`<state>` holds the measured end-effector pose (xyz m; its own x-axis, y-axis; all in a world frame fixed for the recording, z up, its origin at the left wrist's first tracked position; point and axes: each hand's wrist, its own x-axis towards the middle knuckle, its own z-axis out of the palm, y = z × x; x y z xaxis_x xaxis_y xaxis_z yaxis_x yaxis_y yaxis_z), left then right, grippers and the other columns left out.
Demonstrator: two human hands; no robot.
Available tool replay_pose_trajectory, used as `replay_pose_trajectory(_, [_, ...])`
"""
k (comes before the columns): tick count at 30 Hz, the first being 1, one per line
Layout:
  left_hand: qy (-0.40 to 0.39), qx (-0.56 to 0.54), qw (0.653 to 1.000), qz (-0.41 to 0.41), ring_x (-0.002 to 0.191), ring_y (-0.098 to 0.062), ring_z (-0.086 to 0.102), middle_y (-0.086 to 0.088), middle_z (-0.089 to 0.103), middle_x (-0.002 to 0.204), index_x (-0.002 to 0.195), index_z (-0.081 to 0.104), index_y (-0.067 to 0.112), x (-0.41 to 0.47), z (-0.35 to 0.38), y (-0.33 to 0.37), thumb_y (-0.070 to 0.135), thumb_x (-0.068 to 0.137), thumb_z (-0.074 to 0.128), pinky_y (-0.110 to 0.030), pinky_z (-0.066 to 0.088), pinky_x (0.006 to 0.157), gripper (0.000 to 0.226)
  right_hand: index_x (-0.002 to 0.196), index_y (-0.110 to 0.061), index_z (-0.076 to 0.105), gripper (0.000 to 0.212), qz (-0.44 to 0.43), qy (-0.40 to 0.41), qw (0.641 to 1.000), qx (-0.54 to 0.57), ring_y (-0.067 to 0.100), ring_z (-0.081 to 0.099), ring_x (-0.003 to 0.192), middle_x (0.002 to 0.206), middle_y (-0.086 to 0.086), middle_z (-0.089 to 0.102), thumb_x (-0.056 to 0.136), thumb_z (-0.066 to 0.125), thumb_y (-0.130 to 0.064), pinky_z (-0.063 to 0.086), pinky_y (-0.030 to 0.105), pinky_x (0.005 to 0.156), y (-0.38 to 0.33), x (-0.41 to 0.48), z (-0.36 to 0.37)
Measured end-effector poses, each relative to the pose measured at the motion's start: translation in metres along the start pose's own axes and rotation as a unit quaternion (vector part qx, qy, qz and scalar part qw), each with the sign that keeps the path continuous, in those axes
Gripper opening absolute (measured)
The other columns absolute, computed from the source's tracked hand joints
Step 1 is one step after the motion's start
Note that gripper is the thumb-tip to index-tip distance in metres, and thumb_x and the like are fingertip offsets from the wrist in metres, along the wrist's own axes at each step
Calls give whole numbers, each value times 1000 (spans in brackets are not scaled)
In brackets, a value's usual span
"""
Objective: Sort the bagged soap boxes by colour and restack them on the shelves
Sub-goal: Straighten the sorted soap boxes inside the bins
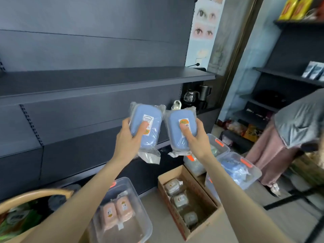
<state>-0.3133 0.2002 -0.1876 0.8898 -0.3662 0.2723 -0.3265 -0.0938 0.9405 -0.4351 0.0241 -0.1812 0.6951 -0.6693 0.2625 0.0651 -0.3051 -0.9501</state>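
Left hand (pixel 129 137): curled round a blue bagged soap box (pixel 146 126) — thumb pressed flat on the white label, fingers hidden behind the box.
Right hand (pixel 194 139): a second blue soap box (pixel 181 128) is gripped the same way, thumb laid over the orange-and-white sticker.
Box position: both are held upright in the air, side by side, in front of the dark shelving and below the upper shelf (pixel 105 83). Bag edges are close together; whether they touch cannot be told.
Wrapping: clear plastic, loose ends crumpled beneath each box.
Floor, left: two pink bagged boxes (pixel 116 210) are laid side by side in a clear tub (pixel 140 206).
Floor, middle: grey-green bagged boxes (pixel 180 200) are lined up in a row inside a cardboard carton (pixel 177 171).
Floor, right: blue bagged boxes (pixel 231 170) are piled in a latched tub (pixel 252 174) with orange clips — a rear tub (pixel 220 146) stands just behind it, contents blurred.
Bottom-left corner: wicker basket handle (pixel 35 193), partly cut off.
Right edge: another person (pixel 298 123) in a grey top is seen bent forward beside a second shelf unit.
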Motion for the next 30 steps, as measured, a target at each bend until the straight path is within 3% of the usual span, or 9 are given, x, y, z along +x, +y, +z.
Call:
replay_pose_trajectory(4, [-21, -9, 1000, 3, 87, -4, 63, 16, 64, 97, 116, 44, 32, 38, 63, 7, 63, 84, 52, -25, 49, 66, 45, 120, -36, 45, 42, 5, 26, 1000, -11, -10, 63, 79, 100, -19, 63, 86, 63, -53, 47, 7, 57, 16, 45, -42])
replay_pose_trajectory(8, [-62, -17, 998, 16, 85, 0, 63, 15, 63, 99, 115, 44, 32, 64, 134, 13, 64, 85, 49, -17, 48, 63, 44, 126, -34, 44, 48, 15, 67, 997, -35, -12, 61, 84, 104, -20, 60, 87, 60, -56, 47, 8, 60, 35, 82, -95])
replay_pose_trajectory(11, [-94, -14, 995, 17, 96, -9, 62, 9, 63, 107, 122, 45, 26, 75, 187, 15, 65, 85, 48, -31, 51, 78, 54, 132, -31, 44, 57, 35, 96, 994, -49, 0, 63, 92, 108, -17, 60, 85, 59, -59, 51, 18, 71, 55, 103, -136])
replay_pose_trajectory(13, [-108, -15, 994, 12, 103, -15, 61, 6, 61, 114, 127, 43, 23, 82, 222, 15, 65, 85, 47, -37, 51, 86, 60, 132, -32, 45, 58, 48, 108, 992, -53, -2, 63, 93, 108, -19, 61, 84, 58, -62, 50, 18, 72, 68, 116, -162])
replay_pose_trajectory(16, [-121, -9, 993, 7, 107, -19, 59, 2, 60, 117, 125, 42, 24, 87, 277, 14, 61, 89, 45, -45, 49, 93, 52, 118, -46, 49, 39, 63, 109, 990, -69, -10, 61, 89, 100, -29, 62, 84, 57, -64, 47, 18, 74, 89, 136, -202])
replay_pose_trajectory(19, [-121, -10, 993, -6, 108, -19, 58, 2, 59, 118, 126, 41, 26, 87, 333, 14, 58, 91, 44, -43, 48, 93, 47, 99, -61, 47, 17, 71, 96, 990, -79, -12, 60, 87, 93, -40, 60, 85, 57, -64, 50, 23, 78, 113, 157, -243])
replay_pose_trajectory(23, [-103, -13, 994, -42, 110, -20, 58, 0, 58, 122, 133, 39, 21, 85, 404, 6, 53, 94, 42, -41, 48, 93, 50, 88, -73, 48, 11, 82, 57, 991, -85, 0, 66, 87, 92, -32, 64, 83, 56, -66, 57, 36, 82, 150, 190, -296])
replay_pose_trajectory(26, [-89, -19, 993, -77, 112, -22, 57, -1, 58, 124, 132, 40, 23, 81, 450, -9, 51, 96, 42, -44, 48, 95, 46, 96, -66, 50, 15, 99, 33, 990, -90, 2, 67, 89, 95, -26, 66, 82, 57, -67, 57, 37, 84, 188, 216, -329])
replay_pose_trajectory(30, [-82, 20, 989, -120, 111, -21, 57, -3, 57, 125, 136, 39, 20, 79, 497, -36, 50, 97, 38, -34, 49, 89, 48, 125, -36, 50, 47, 136, 5, 986, -96, 9, 65, 100, 105, -18, 64, 86, 57, -61, 54, 34, 87, 239, 242, -353])
